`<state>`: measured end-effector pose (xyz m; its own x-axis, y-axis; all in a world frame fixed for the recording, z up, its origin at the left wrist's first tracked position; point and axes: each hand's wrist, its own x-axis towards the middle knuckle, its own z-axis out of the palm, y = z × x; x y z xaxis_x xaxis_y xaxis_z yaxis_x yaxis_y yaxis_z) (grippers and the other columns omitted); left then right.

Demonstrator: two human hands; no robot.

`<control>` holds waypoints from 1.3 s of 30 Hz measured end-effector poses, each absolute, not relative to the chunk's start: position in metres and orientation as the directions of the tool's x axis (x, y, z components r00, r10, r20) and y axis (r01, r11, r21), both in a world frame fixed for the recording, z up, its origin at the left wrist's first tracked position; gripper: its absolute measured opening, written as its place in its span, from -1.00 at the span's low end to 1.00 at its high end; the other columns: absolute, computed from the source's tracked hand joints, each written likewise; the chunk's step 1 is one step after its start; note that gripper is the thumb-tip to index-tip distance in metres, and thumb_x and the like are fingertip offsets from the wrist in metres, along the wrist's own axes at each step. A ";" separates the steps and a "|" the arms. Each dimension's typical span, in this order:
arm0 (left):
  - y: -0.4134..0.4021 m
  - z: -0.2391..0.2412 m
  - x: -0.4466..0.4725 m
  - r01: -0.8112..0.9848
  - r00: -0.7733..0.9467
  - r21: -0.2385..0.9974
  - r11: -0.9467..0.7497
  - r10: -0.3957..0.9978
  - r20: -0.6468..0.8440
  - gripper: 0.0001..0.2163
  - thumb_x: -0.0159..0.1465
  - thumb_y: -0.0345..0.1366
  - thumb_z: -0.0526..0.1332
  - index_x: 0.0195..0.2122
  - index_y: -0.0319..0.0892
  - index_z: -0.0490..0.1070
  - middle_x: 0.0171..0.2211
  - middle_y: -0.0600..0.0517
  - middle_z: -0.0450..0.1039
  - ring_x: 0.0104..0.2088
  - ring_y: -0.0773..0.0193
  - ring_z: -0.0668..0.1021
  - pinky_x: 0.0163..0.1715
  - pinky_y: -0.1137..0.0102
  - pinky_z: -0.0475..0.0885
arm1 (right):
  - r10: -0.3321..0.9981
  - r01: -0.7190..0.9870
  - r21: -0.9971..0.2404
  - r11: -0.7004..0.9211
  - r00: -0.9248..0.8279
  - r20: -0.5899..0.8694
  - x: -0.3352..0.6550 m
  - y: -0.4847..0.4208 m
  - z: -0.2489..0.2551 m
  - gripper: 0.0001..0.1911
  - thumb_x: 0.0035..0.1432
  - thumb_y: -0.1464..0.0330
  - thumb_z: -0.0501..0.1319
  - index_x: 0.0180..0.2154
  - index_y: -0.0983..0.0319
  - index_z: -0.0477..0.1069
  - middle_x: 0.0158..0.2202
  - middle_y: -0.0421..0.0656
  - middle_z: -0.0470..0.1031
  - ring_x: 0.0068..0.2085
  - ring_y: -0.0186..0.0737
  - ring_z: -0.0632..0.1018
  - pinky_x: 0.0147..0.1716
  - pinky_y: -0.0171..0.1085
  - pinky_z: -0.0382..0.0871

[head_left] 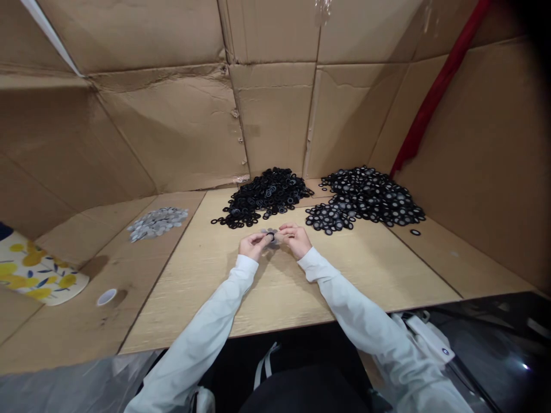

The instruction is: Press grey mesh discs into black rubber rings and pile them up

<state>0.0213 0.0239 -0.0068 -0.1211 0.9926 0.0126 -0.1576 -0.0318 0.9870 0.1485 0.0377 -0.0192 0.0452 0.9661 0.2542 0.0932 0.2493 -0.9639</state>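
My left hand pinches a small black ring over the middle of the board. Close on its right, my right hand has its fingers closed at a small pale disc, touching or nearly touching the ring; whether the disc sits inside the ring I cannot tell. A few grey discs lie on the board just behind my fingertips. Beyond them rises a heap of black rings. To its right spreads a larger heap of black rings with pale centres.
A pile of loose grey discs lies at the left. Nearer stand a small white round piece and a container with a yellow flower pattern. Cardboard walls enclose the back and sides; red cloth hangs at the right.
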 end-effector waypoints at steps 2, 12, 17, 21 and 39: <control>0.026 -0.011 0.021 -0.130 -0.127 0.990 -0.054 0.991 0.037 -0.80 -0.30 -0.32 0.34 -0.63 -0.28 0.42 -0.62 0.02 0.44 -0.57 0.35 0.44 -0.40 0.40 0.34 | 0.964 0.105 -0.961 0.255 0.044 0.261 0.147 0.037 -0.020 -0.89 -0.30 0.36 0.23 -0.62 0.29 0.44 -0.37 -0.11 0.30 -0.26 -0.20 0.37 -0.24 -0.18 0.25; 0.029 -0.017 0.022 -0.178 -0.089 0.984 -0.029 0.996 0.013 -0.76 -0.32 -0.30 0.36 -0.61 -0.30 0.44 -0.59 0.00 0.44 -0.55 0.33 0.45 -0.38 0.37 0.35 | 0.936 0.281 -0.911 0.302 0.092 0.339 0.146 0.038 -0.026 -0.89 -0.20 0.36 0.19 -0.57 0.29 0.43 -0.36 -0.11 0.27 -0.28 -0.23 0.35 -0.30 -0.22 0.27; 0.028 -0.014 0.023 -0.376 0.006 0.923 0.084 0.996 -0.088 -0.71 -0.39 -0.31 0.39 -0.59 -0.30 0.45 -0.56 0.00 0.46 -0.54 0.34 0.47 -0.33 0.34 0.38 | 0.907 0.383 -0.861 0.334 0.120 0.405 0.146 0.036 -0.021 -0.88 -0.16 0.34 0.18 -0.55 0.26 0.43 -0.33 -0.11 0.26 -0.22 -0.21 0.33 -0.22 -0.18 0.24; 0.026 -0.010 0.021 -0.411 0.026 0.901 0.141 0.989 -0.143 -0.70 -0.42 -0.35 0.40 -0.60 -0.32 0.44 -0.58 0.00 0.45 -0.55 0.32 0.47 -0.31 0.32 0.39 | 0.923 0.336 -0.876 0.346 0.046 0.382 0.149 0.038 -0.019 -0.83 -0.24 0.30 0.24 -0.49 0.23 0.45 -0.26 -0.11 0.24 -0.17 -0.18 0.33 -0.22 -0.17 0.24; 0.016 0.000 0.020 -0.564 0.436 0.618 0.547 0.833 -0.339 -0.84 0.07 -0.35 0.09 -0.36 -0.30 0.37 -0.44 -0.08 0.43 -0.36 0.25 0.49 -0.28 0.35 0.39 | 0.872 0.286 -0.824 0.489 -0.124 0.474 0.143 0.032 -0.018 -0.89 -0.02 0.33 0.07 -0.45 0.23 0.29 -0.22 -0.12 0.21 -0.13 -0.23 0.29 -0.17 -0.20 0.22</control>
<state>0.0204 0.0163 0.0001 0.4363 0.8333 -0.3394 -0.5644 0.5472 0.6181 0.1430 0.0315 -0.0180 -0.1244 0.8719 0.4736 0.2863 0.4886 -0.8242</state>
